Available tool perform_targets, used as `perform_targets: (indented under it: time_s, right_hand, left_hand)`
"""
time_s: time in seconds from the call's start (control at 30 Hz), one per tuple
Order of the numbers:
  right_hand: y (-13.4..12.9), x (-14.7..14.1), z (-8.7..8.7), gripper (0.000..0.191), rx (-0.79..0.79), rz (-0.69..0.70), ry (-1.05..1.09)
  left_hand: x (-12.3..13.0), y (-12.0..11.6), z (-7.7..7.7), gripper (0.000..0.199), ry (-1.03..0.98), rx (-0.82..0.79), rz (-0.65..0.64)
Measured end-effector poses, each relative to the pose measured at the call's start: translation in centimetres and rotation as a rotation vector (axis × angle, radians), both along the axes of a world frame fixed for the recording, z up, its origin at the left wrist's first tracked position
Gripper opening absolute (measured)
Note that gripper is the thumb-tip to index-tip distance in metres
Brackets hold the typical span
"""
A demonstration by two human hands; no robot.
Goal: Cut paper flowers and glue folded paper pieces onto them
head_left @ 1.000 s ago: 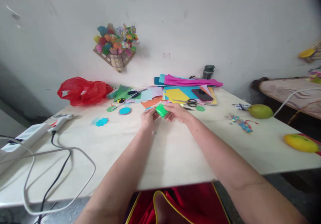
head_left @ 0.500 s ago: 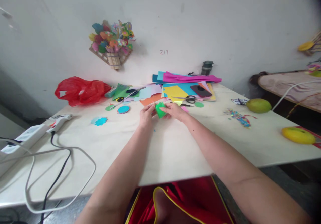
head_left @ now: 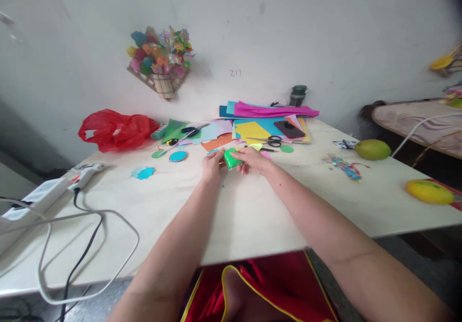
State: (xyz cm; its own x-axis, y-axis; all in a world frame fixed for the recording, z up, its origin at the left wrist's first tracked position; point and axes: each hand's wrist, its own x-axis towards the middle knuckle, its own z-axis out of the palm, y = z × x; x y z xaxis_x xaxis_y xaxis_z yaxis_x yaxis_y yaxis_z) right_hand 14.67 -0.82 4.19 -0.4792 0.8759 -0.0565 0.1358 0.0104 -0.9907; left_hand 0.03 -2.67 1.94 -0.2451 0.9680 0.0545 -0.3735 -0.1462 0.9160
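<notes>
Above the middle of the table, a small shiny green packet [head_left: 232, 159] is held up between both hands. My right hand [head_left: 253, 160] pinches its right side, thumb on top and fingers curled beneath. At its left edge, my left hand [head_left: 213, 164] is closed with the fingertips on the packet; part of those fingers is hidden. Just beyond the hands lie paper pieces, among them an orange sheet [head_left: 217, 142] and a yellow sheet [head_left: 250, 131]. Black-handled scissors [head_left: 274, 141] rest to the right of these, near a green paper disc [head_left: 287, 148].
To the left are a blue disc [head_left: 178, 156], a blue scalloped cutout [head_left: 145, 173], a red plastic bag [head_left: 119, 132] and a power strip [head_left: 43, 197] with loose cables. A phone [head_left: 289, 129], a green mango [head_left: 373, 149] and a yellow mango [head_left: 429, 191] lie to the right.
The green packet has turned slightly and shows a smoother, flatter face. My right fingers have shifted underneath it; both hands stay in nearly the same place.
</notes>
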Motion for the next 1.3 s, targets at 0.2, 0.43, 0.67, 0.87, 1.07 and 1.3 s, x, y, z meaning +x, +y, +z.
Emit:
perform_targets:
  time_s: [0.2, 0.43, 0.67, 0.87, 1.07, 1.3]
  right_hand:
    - [-0.3, 0.0, 0.2, 0.029, 0.005, -0.007, 0.001]
    - [0.2, 0.6, 0.2, 0.023, -0.034, 0.089, 0.057]
    - [0.3, 0.7, 0.2, 0.018, -0.025, 0.099, 0.029]
    - [0.1, 0.7, 0.3, 0.013, -0.042, 0.192, 0.079]
    - [-0.3, 0.7, 0.6, 0.022, -0.027, 0.237, 0.09]
    - [-0.4, 0.0, 0.2, 0.039, 0.081, 0.183, 0.102]
  left_hand:
    - [-0.1, 0.3, -0.2, 0.039, -0.002, 0.0, 0.019]
    - [-0.3, 0.6, -0.4, 0.034, -0.026, 0.015, 0.03]
    - [-0.4, 0.7, -0.6, 0.033, -0.01, 0.02, 0.037]
    - [-0.5, 0.8, -0.5, 0.032, -0.047, 0.008, 0.004]
    - [-0.7, 1.2, -0.8, 0.032, -0.087, 0.03, -0.022]
    - [-0.4, 0.4, -0.1, 0.039, -0.085, 0.06, -0.154]
